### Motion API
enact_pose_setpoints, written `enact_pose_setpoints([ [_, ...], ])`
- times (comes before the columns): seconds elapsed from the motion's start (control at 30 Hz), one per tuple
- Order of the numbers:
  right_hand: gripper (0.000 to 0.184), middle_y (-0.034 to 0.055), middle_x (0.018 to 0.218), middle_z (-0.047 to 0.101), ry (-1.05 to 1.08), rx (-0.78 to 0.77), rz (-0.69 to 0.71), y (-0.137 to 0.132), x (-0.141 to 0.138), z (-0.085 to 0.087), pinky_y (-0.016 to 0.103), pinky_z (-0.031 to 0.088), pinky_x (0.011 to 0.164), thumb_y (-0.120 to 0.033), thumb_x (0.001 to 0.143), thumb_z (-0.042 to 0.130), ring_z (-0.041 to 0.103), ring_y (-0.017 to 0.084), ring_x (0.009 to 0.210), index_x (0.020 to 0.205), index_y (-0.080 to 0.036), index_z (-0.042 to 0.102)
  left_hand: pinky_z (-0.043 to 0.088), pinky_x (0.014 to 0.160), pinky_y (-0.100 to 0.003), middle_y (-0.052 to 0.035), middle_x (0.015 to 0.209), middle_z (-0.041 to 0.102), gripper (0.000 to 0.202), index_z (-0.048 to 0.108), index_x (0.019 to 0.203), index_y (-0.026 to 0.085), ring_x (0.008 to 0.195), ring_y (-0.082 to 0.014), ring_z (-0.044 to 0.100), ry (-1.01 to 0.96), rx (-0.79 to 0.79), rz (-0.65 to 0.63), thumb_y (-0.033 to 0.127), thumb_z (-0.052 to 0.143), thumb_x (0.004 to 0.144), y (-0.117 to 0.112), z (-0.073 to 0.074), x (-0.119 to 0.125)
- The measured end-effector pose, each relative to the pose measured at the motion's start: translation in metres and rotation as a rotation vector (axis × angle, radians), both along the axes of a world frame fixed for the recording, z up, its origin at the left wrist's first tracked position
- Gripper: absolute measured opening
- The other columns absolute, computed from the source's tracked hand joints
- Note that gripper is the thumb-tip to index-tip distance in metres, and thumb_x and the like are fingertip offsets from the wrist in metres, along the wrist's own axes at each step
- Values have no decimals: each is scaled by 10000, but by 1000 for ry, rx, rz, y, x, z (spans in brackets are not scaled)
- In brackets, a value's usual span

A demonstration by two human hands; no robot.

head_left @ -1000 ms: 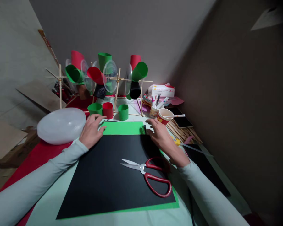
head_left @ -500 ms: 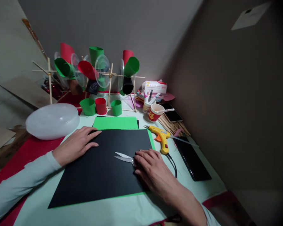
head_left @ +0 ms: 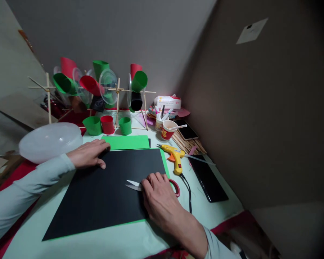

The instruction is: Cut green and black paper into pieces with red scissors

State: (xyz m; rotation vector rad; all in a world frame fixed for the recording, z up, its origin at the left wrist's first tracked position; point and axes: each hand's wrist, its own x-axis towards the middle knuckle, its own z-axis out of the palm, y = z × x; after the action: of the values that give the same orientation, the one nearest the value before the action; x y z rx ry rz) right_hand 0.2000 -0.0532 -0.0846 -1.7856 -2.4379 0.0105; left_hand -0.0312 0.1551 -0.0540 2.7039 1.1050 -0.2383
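My right hand [head_left: 160,196] is closed round a pair of scissors [head_left: 135,187]. Its blades point left, slightly apart, over a large black sheet [head_left: 110,201], and a red handle loop shows behind the hand. My left hand [head_left: 90,154] rests on the sheet's far left corner with the fingers stretched out and the thumb apart. Its fingertips reach the left end of a bright green paper strip [head_left: 129,142] beyond the black sheet. Green paper edges peek out from under the black sheet along its right and near sides.
A yellow glue gun [head_left: 175,156] with a cord lies right of the sheet, beside a dark phone-like slab [head_left: 207,181]. Paper cups [head_left: 169,130], wooden sticks [head_left: 185,142] and a white package [head_left: 167,102] stand behind. A stick frame [head_left: 118,104] bears coloured tubes. A translucent balloon-like object [head_left: 50,142] sits left.
My right hand has turned and now shows the red scissor handle. My left hand has slid farther up to the sheet's far corner. The view has shifted slightly to the right.
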Motion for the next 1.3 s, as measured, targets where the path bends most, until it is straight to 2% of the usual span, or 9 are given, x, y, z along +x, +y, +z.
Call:
enact_pose_setpoints([
  [0.17, 162, 96, 909, 641, -11, 38, -95, 11, 14, 7, 410, 406, 775, -115, 809, 569, 559, 274, 837, 964, -164, 578, 448, 809, -374, -81, 965, 562, 346, 513, 946, 204, 963, -306, 550, 21, 9, 20, 316, 724, 695, -1, 6, 9],
  [0.33, 71, 134, 959, 663, -23, 85, -328, 36, 61, 18, 377, 389, 733, -151, 878, 520, 590, 277, 857, 945, -164, 540, 436, 817, -372, -65, 950, 561, 346, 487, 915, 215, 940, -290, 532, -18, 25, 21, 272, 731, 677, -3, 5, 8],
  [0.47, 52, 149, 952, 683, -55, 92, -433, 53, 91, 19, 368, 373, 724, -155, 892, 553, 624, 300, 911, 941, -162, 535, 428, 801, -373, -58, 913, 567, 266, 493, 887, 217, 911, -282, 520, -73, 46, 15, 241, 698, 719, -5, 6, 9],
  [0.63, 54, 165, 993, 689, -74, 130, -461, 60, 101, 13, 384, 374, 732, -175, 912, 573, 638, 333, 940, 954, -154, 547, 439, 792, -342, -50, 887, 597, 266, 592, 964, 197, 886, -256, 579, -157, 50, 22, 142, 683, 721, -2, -1, 11],
  [0.87, 95, 160, 1006, 672, -81, 170, -483, 60, 106, 6, 398, 393, 756, -244, 974, 511, 626, 332, 960, 975, -160, 555, 444, 738, -317, -50, 792, 659, 63, 651, 761, 183, 809, -236, 629, -315, 1, 5, 219, 699, 742, 5, -6, 4],
  [1.0, 136, 152, 1026, 669, -46, 175, -475, 59, 110, 3, 392, 411, 768, -293, 988, 511, 621, 323, 976, 1009, -167, 559, 450, 698, -292, -28, 742, 687, 145, 669, 732, 188, 726, -201, 630, -405, -63, -19, 319, 659, 793, -2, 7, -1],
  [1.1, 175, 151, 1015, 672, 5, 186, -459, 58, 114, 1, 388, 427, 784, -326, 988, 521, 619, 316, 970, 1027, -163, 569, 479, 751, -284, -28, 822, 720, 241, 685, 820, 180, 791, -201, 651, -483, -83, 12, 403, 598, 843, -6, 24, -12],
  [1.23, 237, 161, 1042, 669, 84, 206, -440, 54, 122, 3, 389, 448, 816, -339, 992, 506, 609, 313, 980, 1090, -135, 578, 494, 791, -288, -26, 915, 713, 394, 675, 963, 149, 879, -207, 631, -594, -31, 163, 505, 532, 872, -10, 49, -43],
  [1.3, 256, 169, 1071, 663, 118, 220, -423, 49, 125, 6, 399, 456, 834, -340, 994, 493, 602, 316, 995, 1113, -130, 576, 491, 755, -249, 22, 870, 678, 415, 667, 947, 142, 843, -165, 600, -748, -17, 350, 527, 619, 800, -13, 59, -63],
])
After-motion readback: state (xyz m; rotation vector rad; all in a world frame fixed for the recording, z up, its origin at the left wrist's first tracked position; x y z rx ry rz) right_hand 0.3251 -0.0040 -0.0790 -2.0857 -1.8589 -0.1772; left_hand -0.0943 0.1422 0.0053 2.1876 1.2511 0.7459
